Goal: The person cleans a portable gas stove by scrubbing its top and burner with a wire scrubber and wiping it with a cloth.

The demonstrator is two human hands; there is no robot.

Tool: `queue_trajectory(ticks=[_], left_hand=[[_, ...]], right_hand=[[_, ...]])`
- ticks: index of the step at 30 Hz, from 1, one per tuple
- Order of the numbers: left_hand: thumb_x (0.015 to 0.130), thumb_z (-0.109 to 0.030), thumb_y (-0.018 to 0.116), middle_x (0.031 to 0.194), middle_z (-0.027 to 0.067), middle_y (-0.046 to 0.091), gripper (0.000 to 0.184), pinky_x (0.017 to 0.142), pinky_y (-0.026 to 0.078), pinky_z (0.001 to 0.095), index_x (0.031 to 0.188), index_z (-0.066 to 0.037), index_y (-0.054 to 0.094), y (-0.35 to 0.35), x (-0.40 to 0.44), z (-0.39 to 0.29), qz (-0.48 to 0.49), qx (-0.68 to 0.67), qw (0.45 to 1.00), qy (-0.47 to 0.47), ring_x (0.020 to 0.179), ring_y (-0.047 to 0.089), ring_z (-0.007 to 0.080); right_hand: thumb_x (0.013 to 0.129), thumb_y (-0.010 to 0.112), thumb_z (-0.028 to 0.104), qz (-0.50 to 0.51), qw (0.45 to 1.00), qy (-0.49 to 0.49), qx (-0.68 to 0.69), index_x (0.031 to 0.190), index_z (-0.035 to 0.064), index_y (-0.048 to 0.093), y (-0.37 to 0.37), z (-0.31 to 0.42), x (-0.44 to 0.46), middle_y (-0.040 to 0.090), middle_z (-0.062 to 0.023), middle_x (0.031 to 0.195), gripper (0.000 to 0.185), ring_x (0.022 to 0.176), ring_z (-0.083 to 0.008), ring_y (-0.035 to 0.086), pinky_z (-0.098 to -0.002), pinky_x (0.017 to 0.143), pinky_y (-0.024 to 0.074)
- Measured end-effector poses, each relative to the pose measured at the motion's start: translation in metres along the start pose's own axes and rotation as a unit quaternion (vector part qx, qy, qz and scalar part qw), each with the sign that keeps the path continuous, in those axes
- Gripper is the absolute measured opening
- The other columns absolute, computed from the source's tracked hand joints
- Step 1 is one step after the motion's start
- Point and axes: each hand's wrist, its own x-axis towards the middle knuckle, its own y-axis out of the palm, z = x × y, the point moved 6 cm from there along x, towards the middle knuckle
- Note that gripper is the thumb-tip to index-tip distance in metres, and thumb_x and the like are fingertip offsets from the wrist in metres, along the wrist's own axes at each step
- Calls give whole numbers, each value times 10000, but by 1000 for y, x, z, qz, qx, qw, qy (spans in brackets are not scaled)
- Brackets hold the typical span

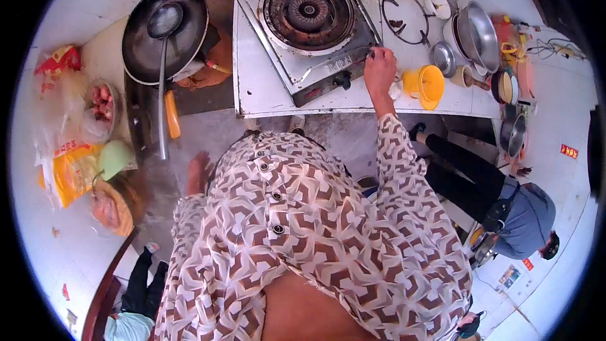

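Note:
My right hand (380, 71) is at the right front edge of the gas stove (328, 66), its fingers curled in on something dark and too small to make out. A black knob (341, 80) sits on the stove's front panel, left of that hand. The round burner (309, 9) is dark and stained, with no pan on it. My left hand (198, 167) hangs low beside my body, away from the counter; its fingers are too unclear to read. A yellow cup (431, 87) stands just right of my right hand.
A black wok (165, 31) with a long-handled ladle (164, 63) lies at the left. The pan support ring (405, 17), a white cup (437, 5) and metal bowls (478, 36) are at the right. One person (527, 221) is at the right, another (130, 326) at the lower left.

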Motion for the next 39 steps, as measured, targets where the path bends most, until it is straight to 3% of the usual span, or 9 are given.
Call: queue_trajectory(ticks=[2,7,9,12,15,20,22,25,39], left_hand=[[931,-217,563,1334,77,556,442,985,413,426,1347,-71,520,21,-16,-19,5,15,1000,20,1221,492,237],[915,-212,612,1331,114,559,519,998,405,386,1382,-25,484,97,-55,-83,66,130,982,119,1197,526,231],[929,-210,614,1354,127,548,532,982,424,336,1394,1,465,151,-90,-123,51,235,946,220,1200,535,212],[921,-153,636,1434,117,479,552,983,438,322,1431,-56,448,247,-183,-168,230,214,896,314,1243,510,198],[868,-78,690,1516,99,369,651,988,457,345,1462,-137,430,315,-227,-164,350,271,805,396,1266,491,204],[831,-29,707,1413,100,458,640,973,478,335,1419,-97,464,356,-232,-174,280,370,742,485,1266,489,219],[799,-19,725,1376,123,489,627,1011,453,339,1380,-104,506,365,-236,-186,231,400,710,532,1252,502,262],[742,-29,755,1368,143,494,622,975,475,387,1327,-119,563,368,-246,-186,202,503,510,668,1206,521,330],[756,-69,742,1264,209,559,675,951,436,481,1366,-51,454,503,-244,-209,267,443,361,776,1111,519,425]], right_hand=[[844,599,150,-2,997,79,11,961,78,657,20,-2,-10,602,-101,1038,149,988,-307,562,-464,798,443],[700,646,77,79,967,-152,191,911,67,655,-2,150,-51,603,-83,976,211,933,-304,587,-432,770,477],[744,697,113,185,908,-39,375,1006,57,672,-3,169,-60,647,-95,1022,269,977,-267,622,-389,840,489],[836,717,190,325,746,263,518,1150,24,643,9,172,-72,671,-115,1090,362,1008,-159,621,-291,878,473],[875,685,162,248,626,352,651,1174,-20,618,22,171,-83,668,-93,1050,356,970,-127,604,-261,847,471],[951,590,119,228,412,392,790,1321,-11,519,23,163,-99,569,-98,1275,399,1101,-165,588,-335,900,523],[964,566,114,214,489,398,746,1320,-7,526,7,141,-100,578,-97,1285,378,1140,-177,583,-322,917,505],[958,543,104,189,603,425,648,1267,19,579,3,109,-112,630,-71,1241,322,1128,-169,607,-296,881,493],[939,545,75,72,733,406,541,1180,39,637,-8,77,-133,675,-39,1109,260,1004,-125,646,-266,777,487]])
